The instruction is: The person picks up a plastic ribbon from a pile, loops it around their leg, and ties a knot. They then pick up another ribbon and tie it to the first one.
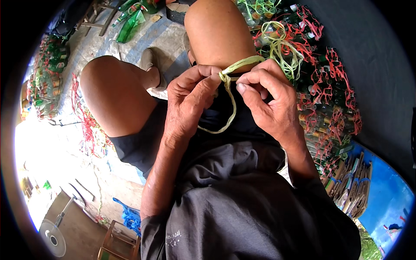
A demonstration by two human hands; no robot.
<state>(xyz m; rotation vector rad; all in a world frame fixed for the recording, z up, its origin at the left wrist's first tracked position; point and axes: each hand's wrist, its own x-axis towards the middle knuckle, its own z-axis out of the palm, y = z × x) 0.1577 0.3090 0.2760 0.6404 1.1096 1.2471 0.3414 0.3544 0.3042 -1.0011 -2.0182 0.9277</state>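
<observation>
Over my lap, my left hand (195, 91) pinches a pale yellow-green plastic twine (242, 63) at a knot between thumb and forefinger. My right hand (268, 94) is just to the right, its thumb and forefinger brought together at a thin strand running from the knot; the exact grip is partly hidden. A flat band of the twine passes from the knot over the back of my right fingers. One thinner length curves down below the knot across my dark shorts. Beyond my right hand, a loose tangle of the same twine (286, 53) lies over my right knee's outer side.
Many glass bottles tied with red twine (331, 87) stand at the right. More bundled bottles (48, 65) are at the far left. A green bottle (126, 29) lies on the floor near a wooden stool (97, 24). Flattened cardboard (354, 185), a fan (52, 239) and red twine (87, 130) are nearby.
</observation>
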